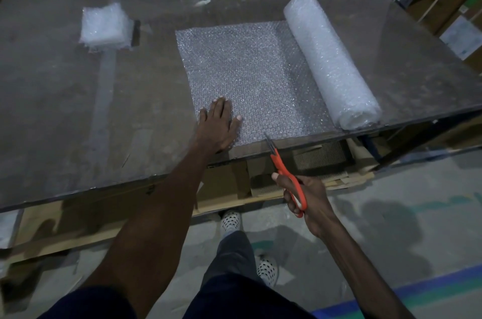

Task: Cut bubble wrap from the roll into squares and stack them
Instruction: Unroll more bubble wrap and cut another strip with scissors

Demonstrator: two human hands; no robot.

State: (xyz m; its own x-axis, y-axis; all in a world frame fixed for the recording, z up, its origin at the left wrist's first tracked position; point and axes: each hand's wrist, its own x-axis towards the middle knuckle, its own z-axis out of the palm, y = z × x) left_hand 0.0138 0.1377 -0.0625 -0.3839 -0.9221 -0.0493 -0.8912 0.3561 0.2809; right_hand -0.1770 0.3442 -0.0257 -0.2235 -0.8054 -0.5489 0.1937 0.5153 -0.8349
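Bare forearms; dark navy trousers (229,261); white perforated clogs (231,220), dark holes.

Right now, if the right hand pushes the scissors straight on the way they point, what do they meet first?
Likely the near edge of the unrolled sheet; the scissors in the right hand already point at it. Depth is unclear.

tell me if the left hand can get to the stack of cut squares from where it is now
Probably yes. The left hand lies flat on the unrolled sheet, holding nothing, and only bare table lies between it and the stack, though it's a long stretch.
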